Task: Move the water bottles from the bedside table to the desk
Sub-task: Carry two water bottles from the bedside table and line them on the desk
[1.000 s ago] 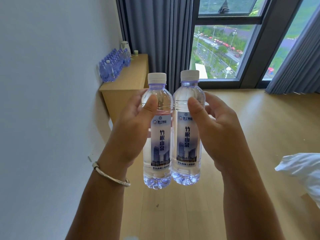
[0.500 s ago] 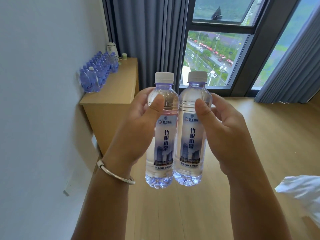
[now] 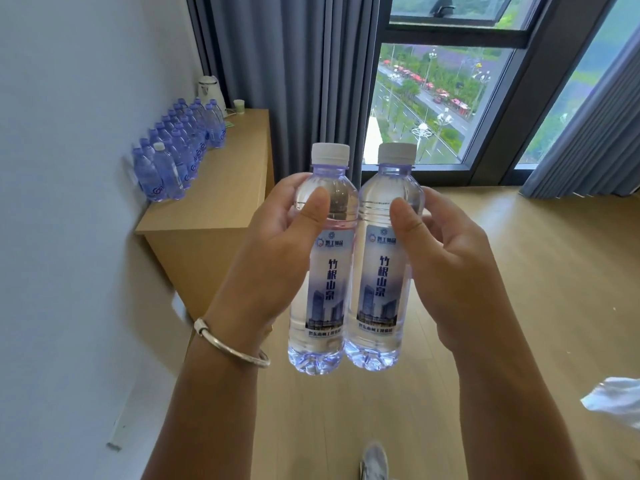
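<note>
Two clear water bottles with white caps and blue-grey labels stand upright side by side in front of me, touching each other. My left hand (image 3: 273,251) grips the left bottle (image 3: 323,282) with the thumb across its shoulder. My right hand (image 3: 457,268) grips the right bottle (image 3: 382,271) the same way. The wooden desk (image 3: 225,188) stands against the left wall ahead of me, with several blue water bottles (image 3: 180,150) lined up along its wall side.
A white kettle (image 3: 210,90) and a small cup (image 3: 239,106) sit at the desk's far end. Grey curtains (image 3: 294,74) and a large window (image 3: 436,98) close off the far side. Wooden floor (image 3: 540,271) lies open to the right. White bedding (image 3: 616,400) shows at the right edge. A shoe (image 3: 374,460) shows at the bottom.
The desk has grown larger and slid leftward and down in the view as I walk toward it. Both hands keep the same hold on the bottles.
</note>
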